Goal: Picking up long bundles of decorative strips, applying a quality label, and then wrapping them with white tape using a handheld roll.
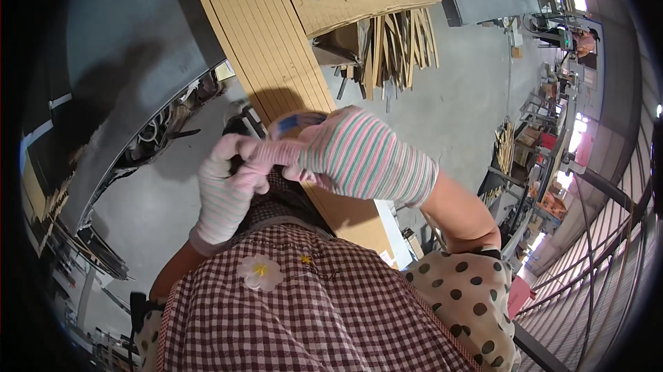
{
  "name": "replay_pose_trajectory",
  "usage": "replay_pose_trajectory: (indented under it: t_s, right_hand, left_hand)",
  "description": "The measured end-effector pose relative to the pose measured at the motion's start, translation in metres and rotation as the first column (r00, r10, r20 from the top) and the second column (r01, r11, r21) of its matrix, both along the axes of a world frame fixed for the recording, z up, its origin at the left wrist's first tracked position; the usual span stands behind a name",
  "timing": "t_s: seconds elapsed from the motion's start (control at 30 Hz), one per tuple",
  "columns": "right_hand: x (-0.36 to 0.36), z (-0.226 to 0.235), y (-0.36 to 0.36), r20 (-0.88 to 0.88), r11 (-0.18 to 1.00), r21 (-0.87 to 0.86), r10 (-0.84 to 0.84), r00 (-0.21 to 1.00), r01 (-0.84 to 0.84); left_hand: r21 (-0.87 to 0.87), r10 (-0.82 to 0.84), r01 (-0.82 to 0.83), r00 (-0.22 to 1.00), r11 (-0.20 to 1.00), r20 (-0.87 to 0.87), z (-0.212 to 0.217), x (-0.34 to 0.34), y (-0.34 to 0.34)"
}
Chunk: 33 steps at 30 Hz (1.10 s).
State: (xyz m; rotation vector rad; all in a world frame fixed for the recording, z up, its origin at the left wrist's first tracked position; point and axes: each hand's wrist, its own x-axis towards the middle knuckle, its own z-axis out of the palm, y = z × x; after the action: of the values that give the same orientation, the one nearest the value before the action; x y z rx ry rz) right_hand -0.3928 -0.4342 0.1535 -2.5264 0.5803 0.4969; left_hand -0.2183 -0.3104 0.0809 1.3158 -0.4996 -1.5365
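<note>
Round tan-edged roll [293,122] juts from the striped, knit-gloved right hand [369,154].

Left hand [224,196] and right hand [369,154] basically meeting up front, fingers curled, forearms [456,213] angled inward lol.

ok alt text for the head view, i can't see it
A person's left hand and right hand, in striped gloves, meet; the right seems to hold a tape roll. Beyond is a long lined brown board.

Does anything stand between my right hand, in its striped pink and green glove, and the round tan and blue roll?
Nothing visible: your right hand directly overlaps the roll, though the contact itself is hidden.
</note>
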Motion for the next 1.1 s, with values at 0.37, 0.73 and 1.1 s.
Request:
replay_pose_trajectory:
  t_s: [0.37,0.73,1.1]
  right_hand:
    - [-0.021,-0.059,0.017,0.521,0.594,-0.153,-0.630,0.576,0.789]
    - [0.033,-0.069,0.064,0.307,0.541,-0.164,-0.767,0.564,0.825]
    - [0.025,-0.095,0.053,0.301,0.553,-0.208,-0.748,0.591,0.807]
  left_hand:
    - [-0.037,0.283,-0.290,0.949,0.956,-0.140,-0.223,-0.019,-0.019]
    - [-0.379,-0.407,0.192,0.647,0.905,-0.645,-0.154,-0.060,-0.098]
    - [-0.317,0.009,0.096,0.949,0.943,0.314,-0.058,-0.004,-0.019]
